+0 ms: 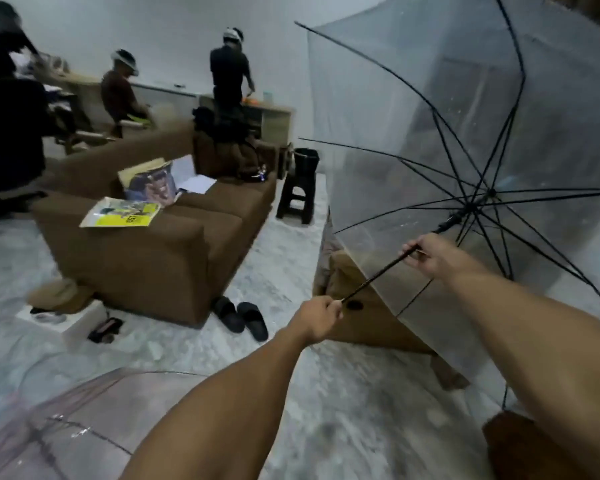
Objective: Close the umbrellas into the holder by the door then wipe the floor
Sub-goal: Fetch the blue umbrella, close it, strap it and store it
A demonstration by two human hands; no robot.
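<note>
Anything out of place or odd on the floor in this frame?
Yes. A second open umbrella lies on the floor at lower left. A pair of black slides sits askew beside the sofa, with small clutter nearby. No spill is discernible; the frame is blurred.

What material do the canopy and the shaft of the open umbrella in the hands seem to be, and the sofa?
Canopy: thin clear plastic film, slightly glossy; the wall shows through it.
Shaft, held by the left hand and the right hand: black, thin and straight, probably painted metal, though plastic is possible.
Sofa: brown woven fabric, matte and soft-looking.
</note>
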